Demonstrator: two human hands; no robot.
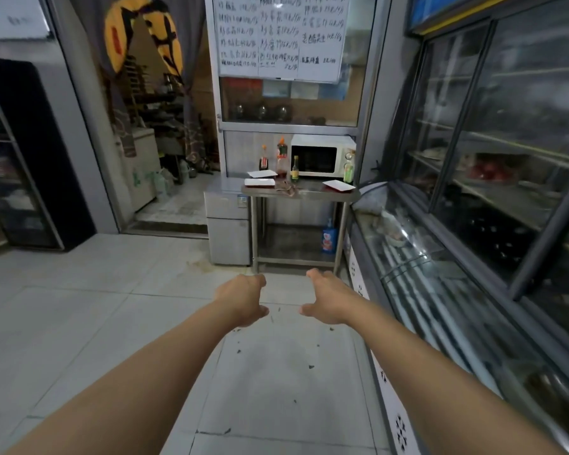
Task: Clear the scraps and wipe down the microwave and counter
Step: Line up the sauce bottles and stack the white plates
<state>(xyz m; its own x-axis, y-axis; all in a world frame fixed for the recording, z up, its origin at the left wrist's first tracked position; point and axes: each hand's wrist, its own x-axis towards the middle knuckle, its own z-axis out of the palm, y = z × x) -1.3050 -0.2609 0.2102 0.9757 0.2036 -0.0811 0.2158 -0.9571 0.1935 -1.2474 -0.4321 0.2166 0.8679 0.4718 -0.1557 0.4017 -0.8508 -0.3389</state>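
My left hand (pixel 243 298) and right hand (pixel 329 298) hang loosely open and hold nothing, well apart from the microwave (pixel 321 156) on the far surface (pixel 309 191), where I could knock over the bottles (pixel 281 159) crowded beside it.

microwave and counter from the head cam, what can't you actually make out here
Head view, all too far and small:
- Microwave: inside hidden behind its dark door; grime not readable.
- Counter: scraps or cloth at the front edge, cannot tell which.
- Bottles: labels unreadable.
- Left hand and right hand: palms face away.
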